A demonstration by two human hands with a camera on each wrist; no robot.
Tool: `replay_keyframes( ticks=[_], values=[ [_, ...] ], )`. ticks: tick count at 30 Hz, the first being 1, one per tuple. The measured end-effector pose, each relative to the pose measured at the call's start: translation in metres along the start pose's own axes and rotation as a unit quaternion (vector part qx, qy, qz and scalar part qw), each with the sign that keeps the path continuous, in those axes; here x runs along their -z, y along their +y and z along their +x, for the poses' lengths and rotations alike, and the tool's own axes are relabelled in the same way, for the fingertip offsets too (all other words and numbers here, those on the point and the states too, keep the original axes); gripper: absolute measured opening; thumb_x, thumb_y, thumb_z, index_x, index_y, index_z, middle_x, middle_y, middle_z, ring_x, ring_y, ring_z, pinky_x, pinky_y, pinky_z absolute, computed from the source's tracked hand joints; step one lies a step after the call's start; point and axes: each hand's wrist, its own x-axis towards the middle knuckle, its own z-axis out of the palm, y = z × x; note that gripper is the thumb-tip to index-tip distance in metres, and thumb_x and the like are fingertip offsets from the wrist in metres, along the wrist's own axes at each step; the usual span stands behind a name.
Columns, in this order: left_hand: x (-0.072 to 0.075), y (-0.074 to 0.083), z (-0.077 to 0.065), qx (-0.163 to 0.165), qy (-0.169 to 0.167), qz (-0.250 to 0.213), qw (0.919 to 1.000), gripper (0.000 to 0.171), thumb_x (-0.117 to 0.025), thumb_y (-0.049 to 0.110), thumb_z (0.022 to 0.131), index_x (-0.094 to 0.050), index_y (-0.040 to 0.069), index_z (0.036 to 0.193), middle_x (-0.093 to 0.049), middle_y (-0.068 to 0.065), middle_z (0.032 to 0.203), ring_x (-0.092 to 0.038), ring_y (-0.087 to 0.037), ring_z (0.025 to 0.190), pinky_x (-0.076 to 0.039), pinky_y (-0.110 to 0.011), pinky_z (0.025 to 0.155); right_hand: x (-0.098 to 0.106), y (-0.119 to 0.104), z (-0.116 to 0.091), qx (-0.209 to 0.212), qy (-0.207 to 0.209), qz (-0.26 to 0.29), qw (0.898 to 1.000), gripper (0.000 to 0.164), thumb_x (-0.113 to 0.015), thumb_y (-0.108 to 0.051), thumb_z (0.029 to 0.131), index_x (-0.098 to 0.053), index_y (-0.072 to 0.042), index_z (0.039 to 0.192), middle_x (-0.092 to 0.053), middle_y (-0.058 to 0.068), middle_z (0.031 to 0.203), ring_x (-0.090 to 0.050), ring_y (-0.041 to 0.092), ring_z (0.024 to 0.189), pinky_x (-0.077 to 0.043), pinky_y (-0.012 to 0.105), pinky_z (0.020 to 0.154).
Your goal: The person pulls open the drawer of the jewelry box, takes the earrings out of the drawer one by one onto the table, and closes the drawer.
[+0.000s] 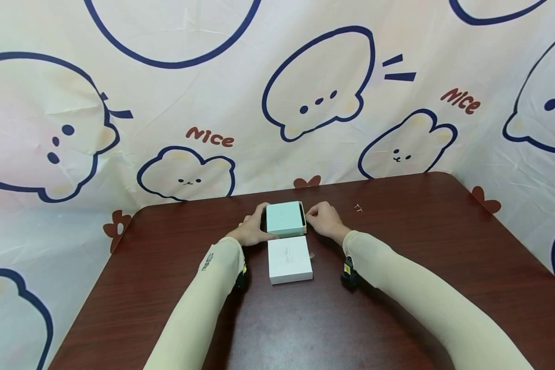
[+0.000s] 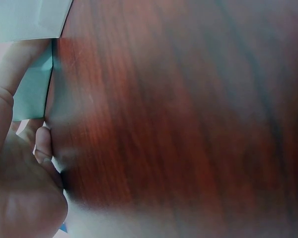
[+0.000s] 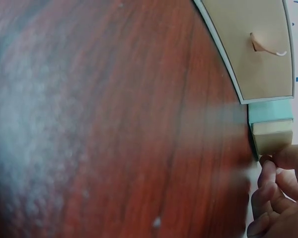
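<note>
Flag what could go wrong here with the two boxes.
The drawer is partly out of the green box; a hard pull by the right hand might yank it free.
If the left hand grips too loosely, the green box could slide along with it.
The white box sits close by, so a slip might knock it.

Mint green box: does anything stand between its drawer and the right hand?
Nothing visible: the right hand is right at the drawer of the mint green box. The white box lies on the near side, not between them.
</note>
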Motion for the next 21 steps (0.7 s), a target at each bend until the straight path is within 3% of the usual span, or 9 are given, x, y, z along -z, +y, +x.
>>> replay_keyframes(
  ticks=[21],
  values=[
    [-0.0017, -0.0017, 0.0031, 0.002, 0.006, 0.002, 1.0000, 0.099, -0.077, 0.034, 0.089, -0.008, 0.027, 0.160, -0.033, -0.022, 0.157, -0.026, -0.046, 0.146, -0.028, -0.062, 0.115, -0.0032, 0.0005, -0.0010, -0.002, 0.009, 0.001, 1.000, 0.025, -0.058, -0.016, 0.101, -0.080, -0.005, 0.097, -0.076, 0.010, 0.092, -0.063, 0.019, 0.075, -0.047, 0.029, 0.069]
  ],
)
